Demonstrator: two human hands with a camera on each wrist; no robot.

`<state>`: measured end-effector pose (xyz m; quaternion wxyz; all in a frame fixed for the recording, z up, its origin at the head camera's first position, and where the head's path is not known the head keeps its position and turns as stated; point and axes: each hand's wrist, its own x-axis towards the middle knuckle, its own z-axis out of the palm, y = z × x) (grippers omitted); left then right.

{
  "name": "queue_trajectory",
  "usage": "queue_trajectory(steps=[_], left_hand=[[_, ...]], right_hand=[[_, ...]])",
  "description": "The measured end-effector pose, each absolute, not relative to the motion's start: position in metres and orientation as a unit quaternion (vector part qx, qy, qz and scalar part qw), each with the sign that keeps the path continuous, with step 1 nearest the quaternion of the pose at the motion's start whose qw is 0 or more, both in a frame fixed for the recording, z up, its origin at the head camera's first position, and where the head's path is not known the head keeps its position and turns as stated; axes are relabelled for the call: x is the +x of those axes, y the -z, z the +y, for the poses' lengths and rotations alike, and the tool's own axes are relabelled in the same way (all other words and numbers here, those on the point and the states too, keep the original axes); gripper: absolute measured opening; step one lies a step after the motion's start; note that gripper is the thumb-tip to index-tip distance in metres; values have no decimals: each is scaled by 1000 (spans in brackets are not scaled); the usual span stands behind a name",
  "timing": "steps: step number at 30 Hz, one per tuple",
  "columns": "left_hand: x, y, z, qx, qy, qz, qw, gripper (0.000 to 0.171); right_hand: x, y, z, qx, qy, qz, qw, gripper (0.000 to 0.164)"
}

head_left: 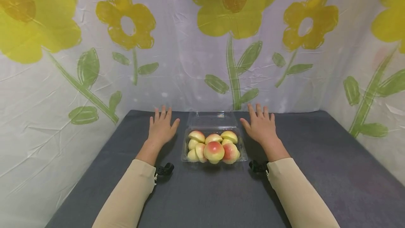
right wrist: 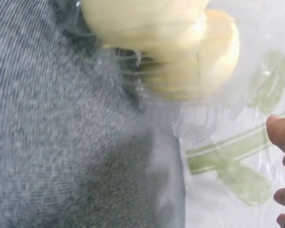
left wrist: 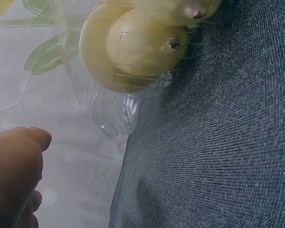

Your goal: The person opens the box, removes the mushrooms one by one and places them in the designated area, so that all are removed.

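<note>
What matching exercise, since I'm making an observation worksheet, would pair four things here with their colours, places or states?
1. Left hand
2. Peach-like fruit
3. Container
4. Table surface

A. Clear, with its lid open
B. Dark grey, beneath the container
C. Fingers spread, left of the container
D. Yellow and red, piled in the container

Pairs: 1-C, 2-D, 3-A, 4-B
</note>
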<state>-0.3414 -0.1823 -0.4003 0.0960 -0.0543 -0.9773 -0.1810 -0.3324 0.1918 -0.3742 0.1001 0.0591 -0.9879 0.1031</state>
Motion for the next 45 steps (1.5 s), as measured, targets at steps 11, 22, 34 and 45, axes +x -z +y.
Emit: queue_trajectory(steps=[11,22,34,45], left_hand=[[-339,398,-180,-63,183,-976,97,73],[-341,397,-176,-93,176,-974,108,67],[-341,409,-162,-132,221,-964,69,55],[-338,416,-157,-158,242,-957,30,49]], right_hand=[[-325,364,186,76,-107,-987,93,77],[-319,356,178,93,-112,-987,62,81],[-306,343,167,129,-124,-984,7,72],[-308,350,162,187,-125,-974,-27,47]])
